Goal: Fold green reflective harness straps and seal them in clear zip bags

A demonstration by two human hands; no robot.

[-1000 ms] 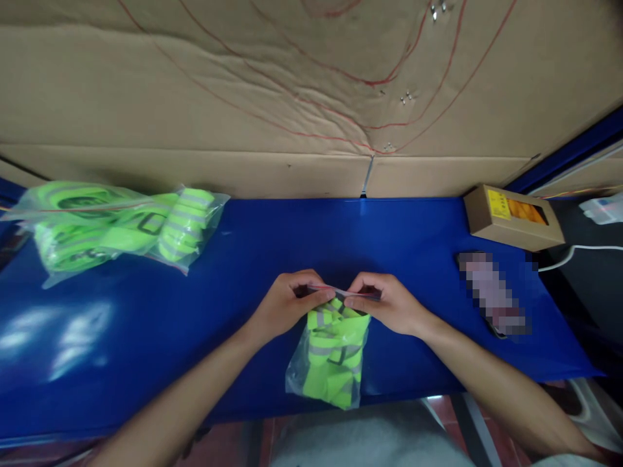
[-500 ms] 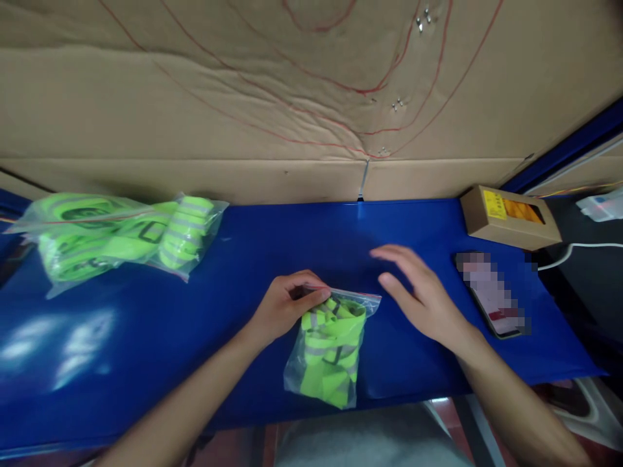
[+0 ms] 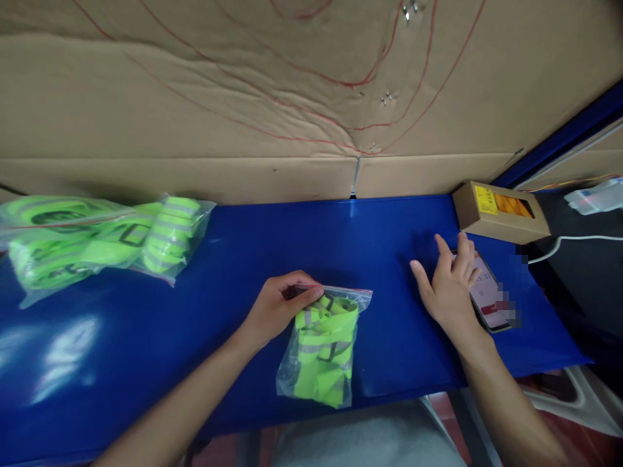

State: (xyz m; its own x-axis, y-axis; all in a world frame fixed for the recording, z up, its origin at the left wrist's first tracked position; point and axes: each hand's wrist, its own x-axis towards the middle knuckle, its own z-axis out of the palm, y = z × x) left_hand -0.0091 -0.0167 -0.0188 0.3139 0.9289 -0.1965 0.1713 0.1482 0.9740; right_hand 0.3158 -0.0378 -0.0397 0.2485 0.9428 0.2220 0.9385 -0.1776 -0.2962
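My left hand [image 3: 282, 305] pinches the top left corner of a clear zip bag [image 3: 287, 376] between thumb and fingers. Inside that bag lies a folded neon-yellow reflective strap [image 3: 324, 353] with grey bands and a dark buckle. The bag's zip edge with its red line runs out to the right of the fingertips. My right hand [image 3: 450, 285] is open, fingers spread and holding nothing, and it partly covers a phone [image 3: 491, 301] with a lit screen. Whether the fingers touch the phone I cannot tell.
Bags of neon-yellow straps [image 3: 107, 237] lie at the left on the blue table [image 3: 389, 363]. A cardboard box [image 3: 496, 211] with a yellow label stands back right, near a white cable [image 3: 559, 245]. A cardboard panel [image 3: 195, 117] with red wires rises behind.
My right hand has moved right, away from the zip bag and over to the phone. My left hand keeps its pinch on the bag. The whole view has shifted slightly.
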